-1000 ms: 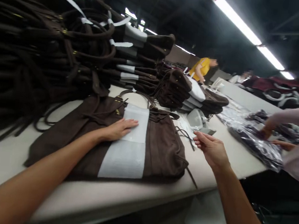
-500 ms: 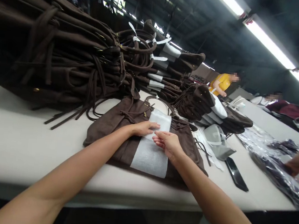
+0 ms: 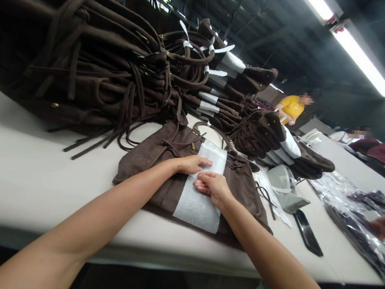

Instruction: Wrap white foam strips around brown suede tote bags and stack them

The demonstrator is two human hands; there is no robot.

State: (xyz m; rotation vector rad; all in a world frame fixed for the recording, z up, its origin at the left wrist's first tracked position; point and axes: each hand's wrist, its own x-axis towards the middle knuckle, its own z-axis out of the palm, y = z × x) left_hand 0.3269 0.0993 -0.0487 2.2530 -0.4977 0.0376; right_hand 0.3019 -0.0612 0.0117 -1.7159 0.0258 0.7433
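A dark brown handbag lies flat on the table before me. A white, paper-like strip runs over its middle, with two lengths overlapping under my hands. My left hand rests on the strip with its fingers stretched out to the right. Just below it, my right hand has thumb and forefinger pinched together at the overlap, its other fingers curled. Whatever is between those fingertips is hidden. The bag's handles point away from me, and thin brown cords lie on the bag.
Stacked brown bags rise on the left, with more bags behind. A grey tape dispenser and a black flat object are to the right. Plastic-wrapped goods lie farther right, beside another person's hand. A person in yellow stands beyond.
The view has shifted slightly, so everything sits a little further right and lower. My right fingers have moved slightly down along the strip; my left hand stays on it.
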